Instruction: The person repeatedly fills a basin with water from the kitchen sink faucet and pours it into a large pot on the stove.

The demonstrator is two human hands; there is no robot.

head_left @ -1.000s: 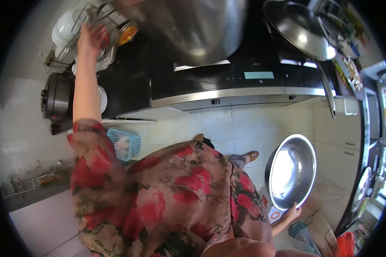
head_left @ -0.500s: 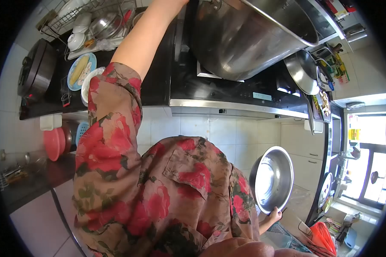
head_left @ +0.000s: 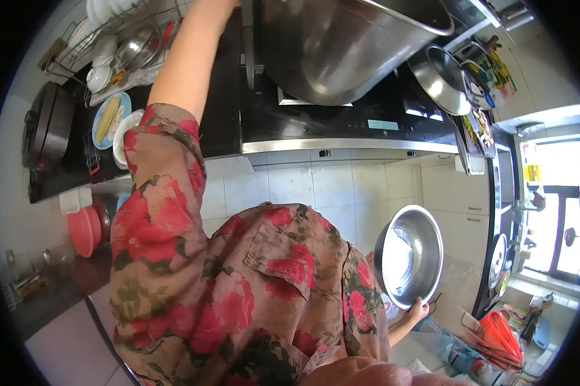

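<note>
On the right, my right hand (head_left: 419,309) grips the lower rim of a metal basin (head_left: 411,257), tilted so that its shiny inside faces me. My left arm reaches up past the counter's edge. Only the wrist and a bit of my left hand (head_left: 229,8) show at the top; its fingers are out of the frame. Right of that wrist, a big steel pot (head_left: 348,51) stands over the black stove (head_left: 322,125). A pan (head_left: 441,80) with a long handle lies to the right of the pot.
A dish rack (head_left: 90,38) with bowls stands at the back left. Below it are a blue plate (head_left: 112,121) with food, a white bowl (head_left: 124,138) and a dark cooker (head_left: 47,127). A tray of food (head_left: 481,132) lies by the pan. Pink basins (head_left: 84,233) are at lower left.
My left hand has left the dish rack and moved right, toward the pot's left side. The view has shifted. The basin stays in my right hand, a little more to the left.
</note>
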